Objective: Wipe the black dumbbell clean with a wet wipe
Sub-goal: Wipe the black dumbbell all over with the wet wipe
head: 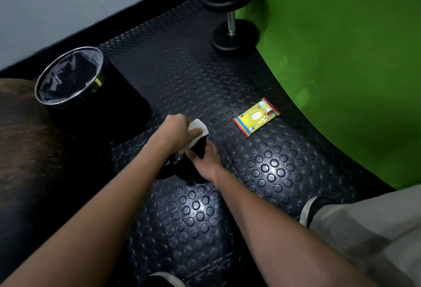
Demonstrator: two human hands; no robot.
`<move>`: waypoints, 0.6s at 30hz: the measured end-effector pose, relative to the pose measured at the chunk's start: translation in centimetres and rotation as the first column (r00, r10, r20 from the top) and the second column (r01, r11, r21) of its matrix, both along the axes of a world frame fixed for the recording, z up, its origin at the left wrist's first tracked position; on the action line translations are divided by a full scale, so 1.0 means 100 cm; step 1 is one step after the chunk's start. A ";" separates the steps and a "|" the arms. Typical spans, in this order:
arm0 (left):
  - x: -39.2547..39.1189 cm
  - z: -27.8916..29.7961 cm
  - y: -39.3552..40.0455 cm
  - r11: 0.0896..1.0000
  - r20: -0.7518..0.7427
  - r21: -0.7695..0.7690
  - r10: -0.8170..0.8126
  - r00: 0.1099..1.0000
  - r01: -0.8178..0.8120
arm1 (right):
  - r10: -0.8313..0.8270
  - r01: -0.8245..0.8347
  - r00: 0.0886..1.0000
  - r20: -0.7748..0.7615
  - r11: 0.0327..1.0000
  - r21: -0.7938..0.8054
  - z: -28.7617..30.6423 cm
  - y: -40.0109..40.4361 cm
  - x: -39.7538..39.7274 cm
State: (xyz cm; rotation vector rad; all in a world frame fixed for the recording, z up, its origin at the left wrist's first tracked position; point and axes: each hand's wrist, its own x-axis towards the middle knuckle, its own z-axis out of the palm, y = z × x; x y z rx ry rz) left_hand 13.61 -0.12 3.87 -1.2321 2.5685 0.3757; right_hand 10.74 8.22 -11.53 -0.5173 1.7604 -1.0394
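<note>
Fingers (182, 127) of L hand (180, 130) pinch wipe (198, 128) onto dumbbell (198, 147) mid-frame, R hand (205, 161) gripping it closed to steady.

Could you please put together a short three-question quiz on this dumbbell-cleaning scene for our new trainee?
1. True or false: the left hand presses the white wet wipe against the black dumbbell.
2. Where is the yellow wipes packet? A) in the bin B) on the studded floor mat, right of the hands C) in the right hand
3. Fill in: the right hand steadies the ______ from the near side.

Key
1. True.
2. B; it lies flat on the floor mat, apart from both hands.
3. Dumbbell.
</note>
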 end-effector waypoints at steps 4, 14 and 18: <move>0.036 0.010 0.009 1.000 -0.139 -0.007 0.025 0.990 -0.026 | 0.001 -0.002 1.000 -0.026 1.000 -0.021 0.000 0.002 -0.003; 0.021 0.010 0.003 0.998 0.035 -0.062 0.002 0.999 0.001 | 0.004 -0.006 0.998 -0.064 1.000 -0.021 -0.001 0.003 -0.002; -0.005 0.007 0.006 0.998 0.069 -0.050 0.038 0.997 -0.034 | -0.010 0.009 0.999 -0.037 1.000 -0.026 -0.001 0.003 0.000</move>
